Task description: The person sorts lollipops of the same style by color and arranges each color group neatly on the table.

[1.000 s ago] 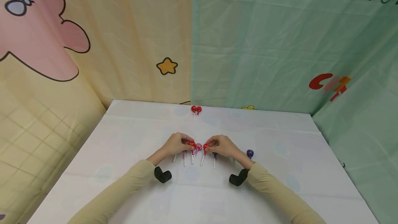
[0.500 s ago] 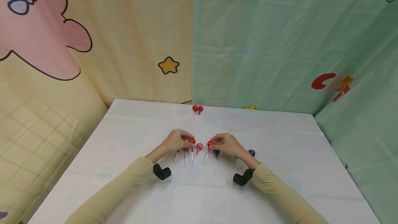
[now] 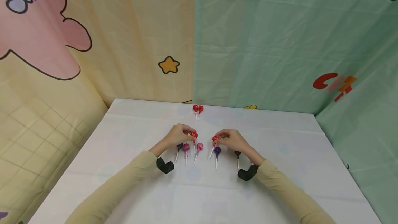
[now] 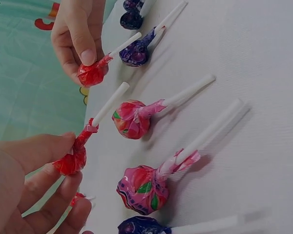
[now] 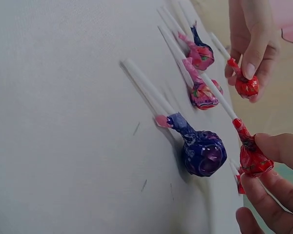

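Note:
My left hand (image 3: 176, 135) pinches a red-wrapped lollipop (image 4: 72, 158) by its head between thumb and fingers, its white stick angled away. In the same way my right hand (image 3: 234, 140) holds another red lollipop (image 5: 254, 158) by the head. Both are raised above the white table. Below and between the hands lie two pink lollipops (image 4: 144, 189). Just under the right hand is a purple lollipop (image 5: 204, 153), its stick toward the near side. A dark purple lollipop (image 3: 179, 146) lies partly covered beneath the left hand.
Two red lollipops (image 3: 198, 108) lie together at the table's back edge. Another dark lollipop (image 3: 237, 153) lies under the right forearm, near the black wrist camera (image 3: 247, 173). Printed curtains (image 3: 248, 51) hang behind and along the sides of the white table (image 3: 199, 196).
Both hands have lifted the red lollipops away from the row, toward the back of the table. The right hand has also shifted right, uncovering the purple lollipop.

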